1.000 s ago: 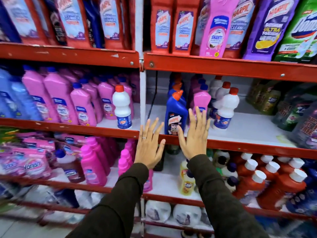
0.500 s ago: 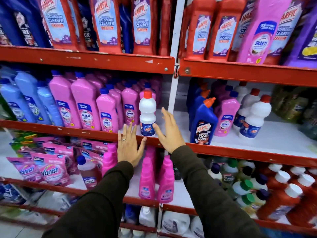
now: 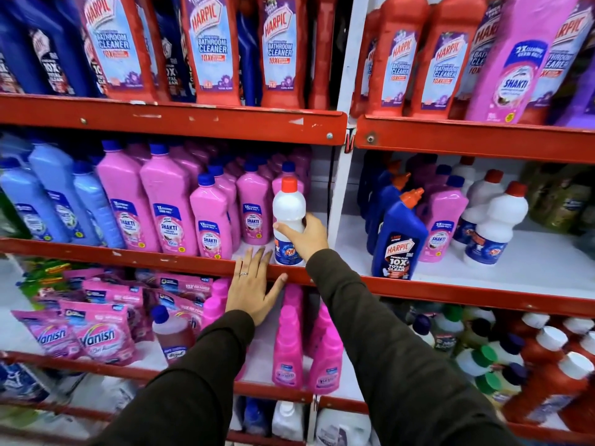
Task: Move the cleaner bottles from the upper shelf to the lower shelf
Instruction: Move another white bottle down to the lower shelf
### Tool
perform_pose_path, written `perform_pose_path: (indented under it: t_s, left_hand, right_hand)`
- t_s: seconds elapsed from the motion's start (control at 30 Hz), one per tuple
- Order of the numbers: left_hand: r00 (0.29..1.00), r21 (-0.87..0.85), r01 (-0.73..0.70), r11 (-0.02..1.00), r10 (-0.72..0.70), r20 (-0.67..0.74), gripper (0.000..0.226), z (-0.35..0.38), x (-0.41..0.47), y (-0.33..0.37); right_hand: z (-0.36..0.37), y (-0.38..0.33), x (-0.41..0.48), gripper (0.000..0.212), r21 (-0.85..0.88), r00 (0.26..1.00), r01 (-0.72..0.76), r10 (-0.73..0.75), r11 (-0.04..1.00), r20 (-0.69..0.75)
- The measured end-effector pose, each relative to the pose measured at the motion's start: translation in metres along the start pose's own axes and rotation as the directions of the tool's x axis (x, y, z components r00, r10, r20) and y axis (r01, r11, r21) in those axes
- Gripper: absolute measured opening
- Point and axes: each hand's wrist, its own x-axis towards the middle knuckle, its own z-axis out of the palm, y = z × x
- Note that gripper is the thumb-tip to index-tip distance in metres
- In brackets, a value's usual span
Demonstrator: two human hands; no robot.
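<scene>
My right hand (image 3: 304, 235) is wrapped around the white bottle (image 3: 288, 217) standing on the middle shelf (image 3: 128, 257). My left hand (image 3: 252, 289) lies flat, fingers spread, against that shelf's red edge, holding nothing.

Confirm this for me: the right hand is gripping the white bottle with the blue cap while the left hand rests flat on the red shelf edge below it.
Not quite. The head view shows the white bottle has a red cap, not blue. The rest stands: the right hand grips it, and the left hand rests flat on the red shelf edge.
</scene>
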Motion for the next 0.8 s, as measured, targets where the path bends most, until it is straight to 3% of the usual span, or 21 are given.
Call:
perform_pose_path:
  t_s: [0.33,0.47,0.63,0.8]
  left_hand:
    - [0.998,0.062,0.022,0.998,-0.026,0.064,0.096,-0.001,0.002,0.003]
    - [0.993,0.119,0.032,0.992,-0.045,0.110,0.073,-0.005,0.005,0.005]
    - [0.982,0.142,0.070,0.987,-0.093,0.164,0.065,-0.019,0.007,0.016]
    - [0.994,0.055,0.109,0.993,-0.109,0.001,0.069,-0.020,-0.015,0.056]
  right_hand:
    - [-0.015,-0.009,-0.007,0.053,0.084,0.995,0.075,-0.069,0.994,-0.067]
    - [-0.025,-0.016,-0.014,0.055,0.093,0.993,0.112,-0.107,0.989,-0.057]
    - [-0.046,-0.013,-0.030,0.050,0.165,0.990,0.129,-0.117,0.978,-0.083]
    - [-0.082,0.002,-0.055,0.044,0.165,0.987,0.123,-0.103,0.979,-0.124]
